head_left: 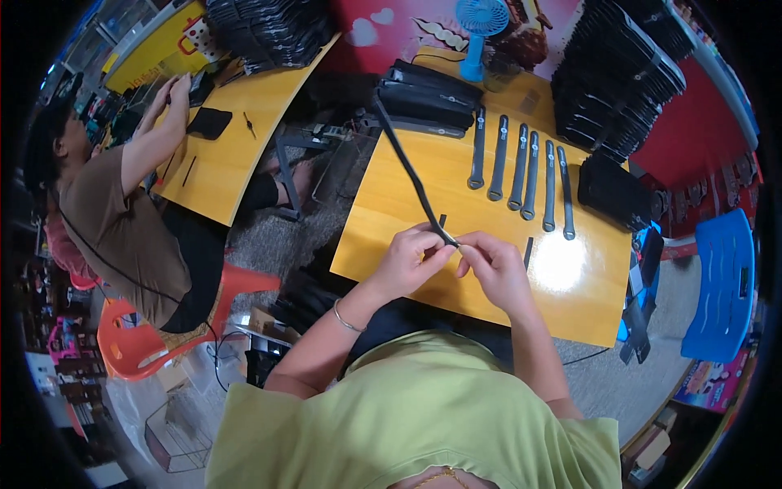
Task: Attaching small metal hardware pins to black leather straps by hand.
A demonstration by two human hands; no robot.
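Both pinching — left hand [407, 259], right hand [495, 265] — black strap [410, 175] near table [391, 269] edge.

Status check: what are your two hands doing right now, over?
Left hand and right hand pinch one end of a black strap. Strap runs up across the yellow table. Five finished straps lie apart, nothing in the way.

The near end of the long black strap [411, 175] vanishes between the fingertips of the left hand [407, 261] and the right hand [497, 269], so what sits at its tip is too small to tell. At the top of the frame the blue fan [481, 24] is cut off by the edge. The black stacks [619, 73] at upper right blur into one mass. The co-worker's hands [173, 90] at upper left cover whatever they handle.
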